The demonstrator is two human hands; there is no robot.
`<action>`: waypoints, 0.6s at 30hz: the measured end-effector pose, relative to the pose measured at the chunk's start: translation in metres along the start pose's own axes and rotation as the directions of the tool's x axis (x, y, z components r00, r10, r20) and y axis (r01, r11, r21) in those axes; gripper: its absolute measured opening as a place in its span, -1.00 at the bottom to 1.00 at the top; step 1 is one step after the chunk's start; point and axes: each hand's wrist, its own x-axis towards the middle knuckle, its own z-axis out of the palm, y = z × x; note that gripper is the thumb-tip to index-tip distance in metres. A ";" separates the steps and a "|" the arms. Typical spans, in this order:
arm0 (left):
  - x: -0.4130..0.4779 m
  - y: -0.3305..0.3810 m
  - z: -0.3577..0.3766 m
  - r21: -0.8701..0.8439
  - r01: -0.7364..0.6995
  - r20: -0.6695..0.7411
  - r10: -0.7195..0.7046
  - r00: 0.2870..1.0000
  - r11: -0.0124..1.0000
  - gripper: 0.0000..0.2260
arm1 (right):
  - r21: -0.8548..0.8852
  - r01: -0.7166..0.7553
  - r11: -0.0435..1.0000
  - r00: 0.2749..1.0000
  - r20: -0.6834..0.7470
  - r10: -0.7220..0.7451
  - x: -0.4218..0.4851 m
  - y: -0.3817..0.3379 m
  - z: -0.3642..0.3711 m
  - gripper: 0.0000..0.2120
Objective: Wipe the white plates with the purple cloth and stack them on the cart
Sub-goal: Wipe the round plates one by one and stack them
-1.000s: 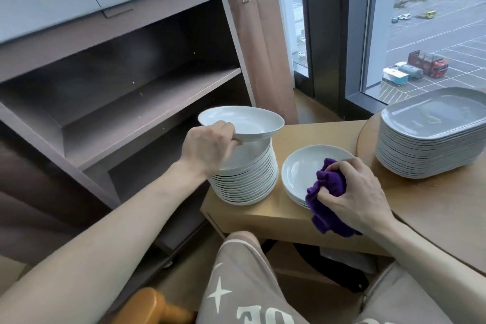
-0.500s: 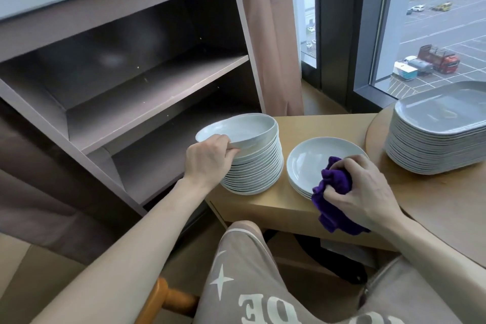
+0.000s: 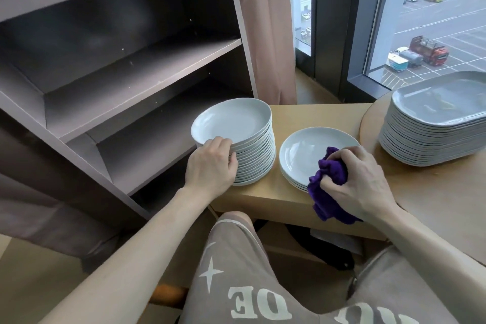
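Set top plate [image 3: 231, 121] down on tall stack [image 3: 256, 166] at wooden stand's [image 3: 315, 116] left edge, lifted a second ago: one more stacked. Curling left hand [image 3: 210, 166] against rims, grip unclear. Clenching purple cloth [image 3: 328, 192] in right hand [image 3: 360, 184] over short stack [image 3: 299, 150].

A light wooden cart [image 3: 315, 117] with a flat rectangular top stands in the middle. On its left end sits a tall stack [image 3: 253, 163] of round white plates, reaching the cart's left edge. Just to the right, near the front edge, sits a low stack [image 3: 299, 147] of the same plates, close to the tall one but apart from it. A round table [image 3: 436, 192] adjoins the cart on the right and carries a high pile of platters [image 3: 431, 139] at its far side.
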 end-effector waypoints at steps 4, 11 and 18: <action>0.000 -0.004 0.002 -0.055 0.018 -0.030 -0.020 0.999 0.998 -0.85 | 0.000 -0.061 0.998 0.998 -0.033 0.061 0.006 0.006 -0.005 -0.75; -0.002 -0.004 0.002 -0.111 0.026 -0.019 -0.028 0.999 0.994 -0.85 | 0.003 -0.107 0.994 0.993 -0.056 0.107 0.010 0.012 -0.007 -0.73; -0.002 0.013 -0.007 -0.167 0.102 -0.037 -0.110 0.993 0.981 -0.64 | 0.010 -0.094 0.996 0.995 -0.037 0.094 0.007 0.015 0.003 -0.70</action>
